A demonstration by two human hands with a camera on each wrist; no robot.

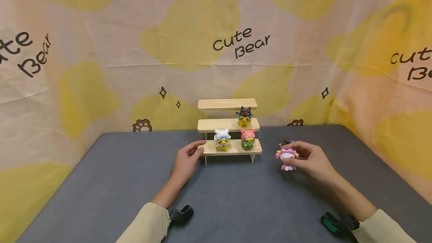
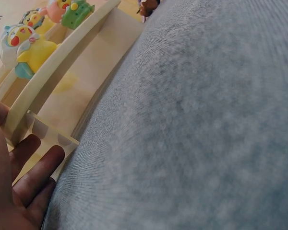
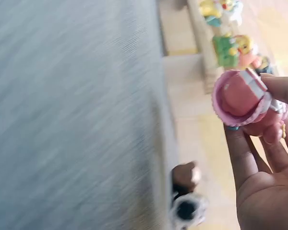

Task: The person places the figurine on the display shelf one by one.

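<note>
A three-tier wooden display stand (image 1: 229, 152) stands on the table, and my left hand (image 1: 186, 160) grips the left end of its lowest shelf. The left wrist view shows the fingers (image 2: 41, 175) of that hand under the shelf end. To the right of the stand, my right hand (image 1: 312, 158) pinches a small pink figurine (image 1: 287, 155) between thumb and fingers. Its frilled pink skirt (image 3: 223, 103) shows from below in the right wrist view. On the lowest shelf sit a white-hooded yellow figurine (image 1: 222, 140) and a pink-and-green one (image 1: 248, 140).
A dark-hooded yellow figurine (image 1: 244, 117) sits on the middle shelf, at its right. Behind my right hand, a dark figurine (image 1: 286, 143) is partly hidden; in the right wrist view brown and white figures (image 3: 187, 208) appear there. A printed cloth (image 1: 189, 29) hangs behind the grey table (image 1: 135, 183).
</note>
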